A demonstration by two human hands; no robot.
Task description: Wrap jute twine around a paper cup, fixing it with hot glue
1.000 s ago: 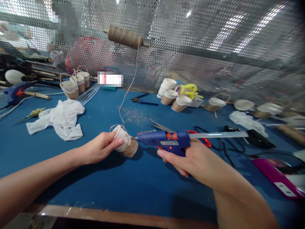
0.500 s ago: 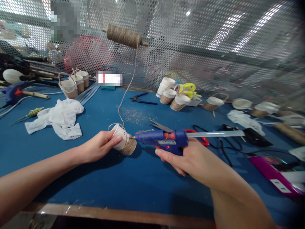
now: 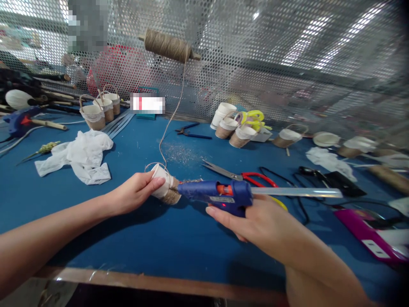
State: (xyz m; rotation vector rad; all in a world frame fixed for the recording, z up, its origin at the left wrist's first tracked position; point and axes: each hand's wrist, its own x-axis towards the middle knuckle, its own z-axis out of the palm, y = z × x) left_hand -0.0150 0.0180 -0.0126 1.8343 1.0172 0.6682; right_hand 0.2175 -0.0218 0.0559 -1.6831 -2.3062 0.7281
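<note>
My left hand (image 3: 140, 189) grips a white paper cup (image 3: 159, 175) by its rim, thumb on the outside. The cup is tilted, and brown twine (image 3: 171, 196) wraps its lower part. A strand of the twine runs from the cup up to a spool (image 3: 168, 46) on the mesh. Held in my right hand (image 3: 246, 217) is a blue glue gun (image 3: 204, 192), with a clear glue stick (image 3: 297, 192) sticking out of its back. The gun's nozzle is at the twine on the cup's side; whether it touches cannot be made out.
Scissors (image 3: 223, 171) with red handles lie behind the glue gun. Farther back are pliers (image 3: 194, 131). White gloves (image 3: 78, 155) lie at left, near several twine-wrapped cups (image 3: 93, 117). Another blue glue gun (image 3: 21, 123) is at far left. Black cables (image 3: 298, 196) cross the right side.
The glue gun has tilted slightly and shifted a little left along the cup's twine. The scissors' red handles show more now. The left hand keeps its hold on the cup.
</note>
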